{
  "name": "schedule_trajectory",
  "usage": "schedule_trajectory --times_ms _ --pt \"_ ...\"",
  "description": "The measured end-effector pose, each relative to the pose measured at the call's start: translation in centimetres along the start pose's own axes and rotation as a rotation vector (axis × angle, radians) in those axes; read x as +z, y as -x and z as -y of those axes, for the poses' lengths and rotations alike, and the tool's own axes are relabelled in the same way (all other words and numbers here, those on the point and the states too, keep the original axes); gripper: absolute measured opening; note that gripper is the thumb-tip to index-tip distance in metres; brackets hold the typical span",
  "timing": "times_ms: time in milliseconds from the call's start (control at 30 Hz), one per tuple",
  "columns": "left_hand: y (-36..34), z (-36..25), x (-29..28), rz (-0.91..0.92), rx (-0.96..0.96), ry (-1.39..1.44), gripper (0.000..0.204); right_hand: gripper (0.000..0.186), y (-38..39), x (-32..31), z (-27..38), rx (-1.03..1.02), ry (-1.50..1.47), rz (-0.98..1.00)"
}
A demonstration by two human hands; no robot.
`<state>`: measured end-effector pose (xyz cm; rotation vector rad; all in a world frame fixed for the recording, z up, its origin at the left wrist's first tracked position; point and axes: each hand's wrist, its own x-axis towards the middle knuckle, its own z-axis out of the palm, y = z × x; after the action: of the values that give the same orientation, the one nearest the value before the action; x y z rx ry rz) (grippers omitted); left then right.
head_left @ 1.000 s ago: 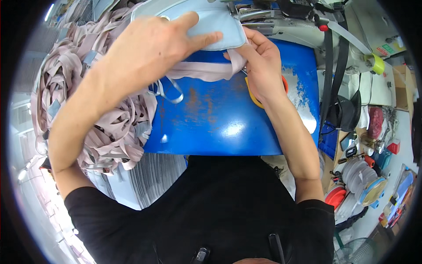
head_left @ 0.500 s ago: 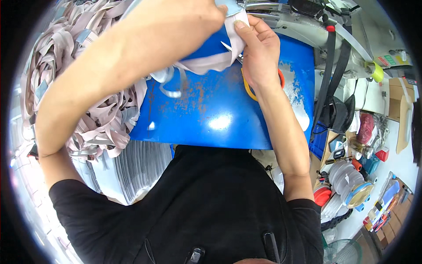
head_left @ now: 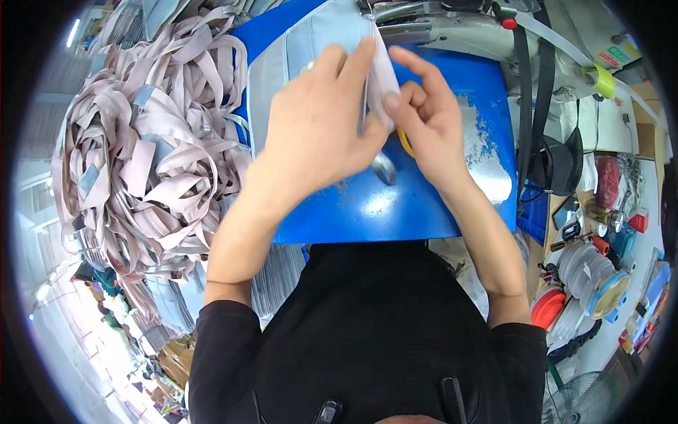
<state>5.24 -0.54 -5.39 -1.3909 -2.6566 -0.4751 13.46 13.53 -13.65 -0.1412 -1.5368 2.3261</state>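
A light blue-grey fabric panel [head_left: 268,85] lies on the blue work surface, under the machine's metal arm. My left hand [head_left: 314,120] rests flat over it, fingers apart, thumb beside a pale pink fabric strip [head_left: 382,74] along the panel's right edge. At the strip's other side is my right hand [head_left: 434,124], its thumb touching the strip, index finger stretched out and the remaining fingers curled. Below the strip shows a shiny grey curved piece [head_left: 383,170]. A yellow scissors handle [head_left: 405,143] peeks out beside my right hand; the rest is hidden.
Tangled pale pink strips [head_left: 162,177] heap up on the left, above stacked grey panels [head_left: 279,279]. The blue work surface [head_left: 339,222] ends just before my body. Black straps [head_left: 525,99] hang at the right, near white spools [head_left: 579,265].
My left arm has swung back toward my body, and my left hand now rests on the panel. My right hand has moved slightly lower, its index finger extended. The panel has come into view.
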Motion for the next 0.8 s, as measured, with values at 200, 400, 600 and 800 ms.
schedule_trajectory --times_ms 200,400,600,800 --pt "4.1 2.9 1.0 -0.168 0.274 0.036 0.072 0.041 1.7 -1.3 0.8 -0.453 0.550 0.231" --pt "3.5 4.2 -0.7 -0.336 0.334 0.162 0.053 0.016 -1.1 -0.7 2.3 -0.401 1.298 0.323" --pt "2.9 3.8 -1.4 -0.400 0.296 0.240 0.047 0.021 -5.0 2.4 5.6 0.083 1.390 0.353" --pt "2.3 3.9 -0.9 -0.358 0.442 0.182 0.045 0.033 -3.0 -0.1 0.8 -0.311 0.856 -0.287"
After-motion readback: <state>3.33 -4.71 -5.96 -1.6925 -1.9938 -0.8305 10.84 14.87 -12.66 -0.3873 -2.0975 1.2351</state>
